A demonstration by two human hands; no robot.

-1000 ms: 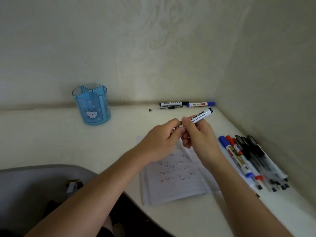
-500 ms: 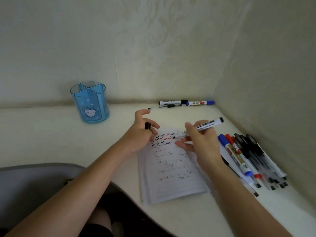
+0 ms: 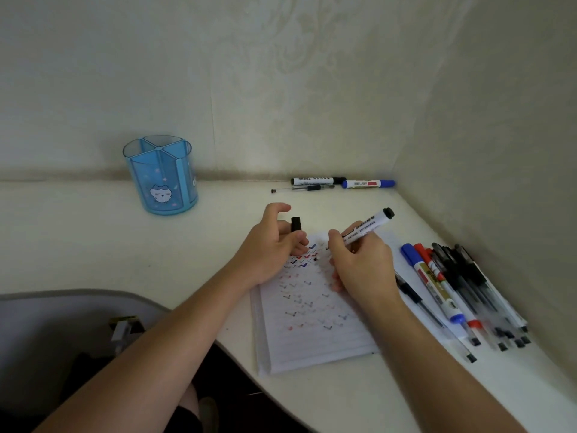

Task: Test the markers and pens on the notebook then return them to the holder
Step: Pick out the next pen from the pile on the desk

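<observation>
I see the right hand [image 3: 359,264] curled round a white-barrelled marker [image 3: 365,228], thumb and fingers pinching it low on the barrel. Its black back end points up and away to the right, while its writing end slants down to the top of the notebook [image 3: 312,332]. The fingers hide the tip, so I cannot tell whether it touches the paper. The left hand [image 3: 268,248] rests at the upper left corner of the notebook with the thumb lifted clear, and it pinches the black cap [image 3: 296,224] upright between its fingers. The notebook lies open on the pale desk [image 3: 78,239], and its lined page carries rows of small ticks in black, blue and red. The blue holder [image 3: 160,176], divided into compartments and with a cat face on its front, stands upright at the back left by the wall, well apart from the notebook. Along the back wall lie a black-capped marker [image 3: 318,180] and a blue-capped marker [image 3: 368,183] nearly end to end, with a thin pen [image 3: 299,189] just in front. To the right of the notebook, a row of pens and markers [image 3: 462,289] lies side by side near the side wall.
</observation>
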